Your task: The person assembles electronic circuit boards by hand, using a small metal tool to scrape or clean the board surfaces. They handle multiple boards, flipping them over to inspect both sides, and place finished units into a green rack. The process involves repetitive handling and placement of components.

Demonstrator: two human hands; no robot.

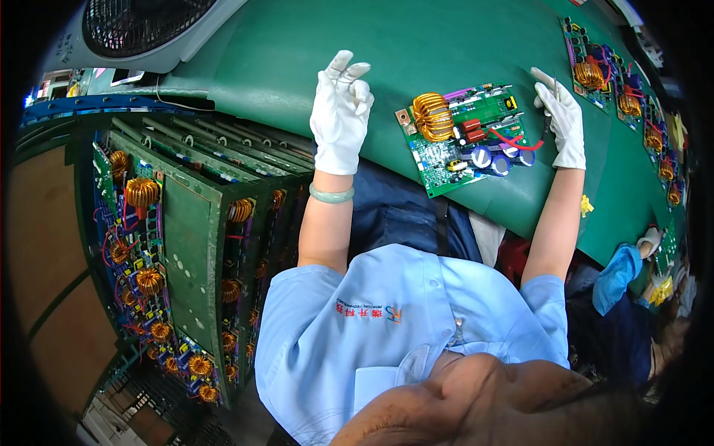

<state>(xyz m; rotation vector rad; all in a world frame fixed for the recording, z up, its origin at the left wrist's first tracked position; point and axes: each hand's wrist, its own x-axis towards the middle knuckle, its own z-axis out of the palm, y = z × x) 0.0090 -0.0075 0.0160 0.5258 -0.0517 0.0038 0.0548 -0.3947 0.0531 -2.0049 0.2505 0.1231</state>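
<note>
A green circuit board (476,111) lies on the green table mat in front of me. It carries a copper-wound coil (433,117), blue round capacitors and a red wire (513,141) looping off to the right. My right hand (563,126), in a white glove, is at the board's right side. Its fingers are closed on a thin dark stick-like thing; the red wire's dark end reaches the same spot, and I cannot tell whether they are joined. Left of the board, my left hand (341,123), also gloved, is raised with two fingers stretched, the others half bent, and nothing visible in it.
On my left stands a green metal rack (195,253) filled with upright circuit boards bearing coils. A fan (141,26) sits at the far left. More boards (590,73) line the table's right side, where another person's blue sleeve (617,276) and gloved hand show.
</note>
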